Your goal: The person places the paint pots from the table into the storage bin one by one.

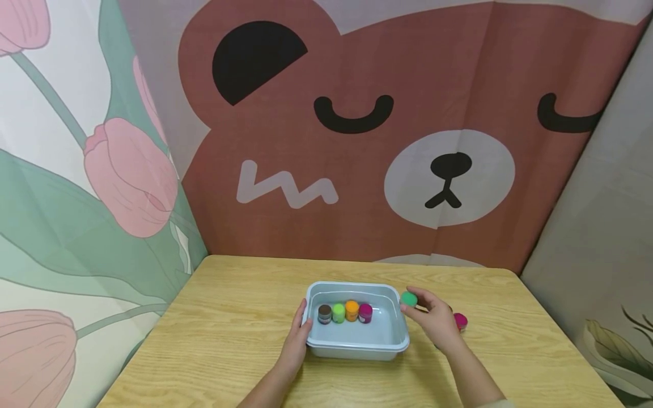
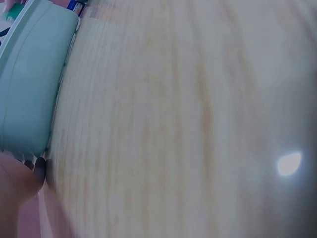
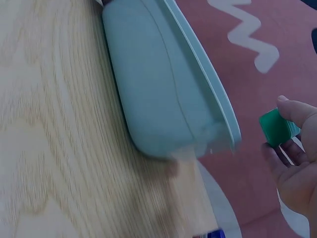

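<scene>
A pale blue tub stands on the table, and in it a row of small jars: a brown one, a light green one, an orange one and a magenta one. My left hand grips the tub's left side, thumb at the rim. Just past the tub's right rim, my right hand pinches a jar with a green lid. The right wrist view shows this green jar between the thumb and fingers of my right hand, above rim height.
On the wooden table, a magenta-lidded jar sits right of my right hand, with other items partly hidden behind the hand. A printed bear cloth hangs behind the table, and more cloths hang at both sides.
</scene>
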A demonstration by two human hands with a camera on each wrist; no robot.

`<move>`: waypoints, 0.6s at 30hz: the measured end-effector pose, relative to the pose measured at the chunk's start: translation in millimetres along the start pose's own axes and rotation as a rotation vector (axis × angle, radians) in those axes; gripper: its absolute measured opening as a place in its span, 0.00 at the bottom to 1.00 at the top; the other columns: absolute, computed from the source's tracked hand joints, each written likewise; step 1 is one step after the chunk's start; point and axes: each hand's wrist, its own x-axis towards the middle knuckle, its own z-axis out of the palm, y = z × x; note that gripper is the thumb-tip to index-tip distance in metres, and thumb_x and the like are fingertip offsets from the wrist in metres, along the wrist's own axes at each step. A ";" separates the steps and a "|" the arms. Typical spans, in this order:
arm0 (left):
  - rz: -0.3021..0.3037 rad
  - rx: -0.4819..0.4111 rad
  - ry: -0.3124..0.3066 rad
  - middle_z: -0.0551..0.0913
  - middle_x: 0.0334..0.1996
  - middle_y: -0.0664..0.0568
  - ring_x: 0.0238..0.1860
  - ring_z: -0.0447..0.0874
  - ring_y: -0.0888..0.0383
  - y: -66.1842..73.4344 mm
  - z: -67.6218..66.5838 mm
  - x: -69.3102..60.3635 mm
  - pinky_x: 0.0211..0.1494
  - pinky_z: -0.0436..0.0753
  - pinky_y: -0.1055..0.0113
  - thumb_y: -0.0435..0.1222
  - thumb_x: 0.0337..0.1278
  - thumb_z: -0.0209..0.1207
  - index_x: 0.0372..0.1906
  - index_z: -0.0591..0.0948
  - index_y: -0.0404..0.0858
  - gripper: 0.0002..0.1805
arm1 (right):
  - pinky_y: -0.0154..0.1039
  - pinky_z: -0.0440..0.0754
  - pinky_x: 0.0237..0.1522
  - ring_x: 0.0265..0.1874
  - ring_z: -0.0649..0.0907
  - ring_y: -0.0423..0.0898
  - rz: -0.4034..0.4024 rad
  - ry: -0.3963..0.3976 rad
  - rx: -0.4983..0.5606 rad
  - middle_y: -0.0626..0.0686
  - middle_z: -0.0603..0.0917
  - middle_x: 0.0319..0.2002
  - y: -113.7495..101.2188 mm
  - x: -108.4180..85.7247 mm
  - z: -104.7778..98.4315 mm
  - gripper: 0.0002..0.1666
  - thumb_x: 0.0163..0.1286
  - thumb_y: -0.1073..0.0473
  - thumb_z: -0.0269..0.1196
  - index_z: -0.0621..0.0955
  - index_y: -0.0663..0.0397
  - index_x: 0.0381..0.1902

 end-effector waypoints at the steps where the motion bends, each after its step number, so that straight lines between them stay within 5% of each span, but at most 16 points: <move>1: -0.001 0.002 0.001 0.48 0.79 0.43 0.78 0.41 0.34 0.0 -0.1 -0.1 0.73 0.43 0.29 0.45 0.75 0.40 0.79 0.50 0.48 0.32 | 0.42 0.85 0.54 0.60 0.78 0.59 -0.001 -0.005 0.009 0.62 0.78 0.62 -1.9 0.8 3.9 0.35 0.64 0.50 0.68 0.73 0.55 0.66; 13: 0.011 -0.010 0.012 0.48 0.79 0.43 0.77 0.42 0.34 0.7 -0.5 -0.2 0.73 0.44 0.29 0.45 0.75 0.41 0.79 0.50 0.48 0.32 | 0.46 0.85 0.53 0.55 0.82 0.55 -0.011 -0.083 0.042 0.58 0.83 0.54 -22.1 14.2 52.2 0.28 0.62 0.56 0.70 0.79 0.54 0.60; 18: 0.017 -0.007 0.007 0.49 0.79 0.42 0.78 0.42 0.34 -1.5 0.1 0.0 0.73 0.43 0.29 0.45 0.75 0.41 0.79 0.50 0.47 0.32 | 0.41 0.87 0.45 0.49 0.83 0.50 -0.038 -0.128 0.075 0.56 0.85 0.48 -27.8 17.8 74.3 0.27 0.61 0.60 0.71 0.80 0.59 0.58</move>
